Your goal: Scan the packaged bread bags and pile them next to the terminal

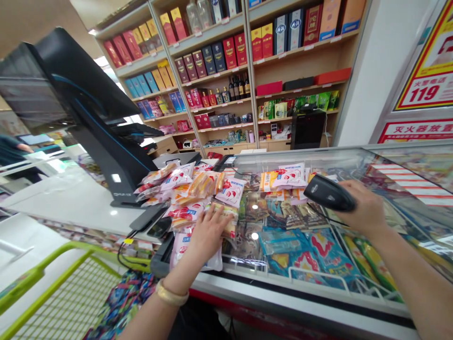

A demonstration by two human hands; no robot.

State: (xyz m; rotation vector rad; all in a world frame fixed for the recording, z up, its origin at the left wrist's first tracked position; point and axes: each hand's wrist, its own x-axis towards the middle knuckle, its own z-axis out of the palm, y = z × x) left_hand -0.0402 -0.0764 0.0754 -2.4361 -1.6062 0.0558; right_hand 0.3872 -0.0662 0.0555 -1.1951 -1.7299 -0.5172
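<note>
My right hand (366, 208) is wrapped round a black barcode scanner (329, 192), its head pointing left above the glass top of a chest freezer (244, 269). My left hand (210, 226) lies palm down with fingers spread on a cream-yellow wrapped snack packet (228, 218). Around it is a heap of packaged bread (201, 185) in white-pink and orange wrappers, at the freezer's left end. A smaller group of similar packets (288, 177) rests on the glass, left of the scanner. What lies under my left palm is hidden.
A black checkout terminal (102, 113) stands on the white counter (85, 198) at left. Below is a green shopping cart (71, 288) holding colourful packets. Blue bags (329, 252) show through the freezer glass. Shelves of boxes (212, 56) stand behind; a person (16, 153) is at far left.
</note>
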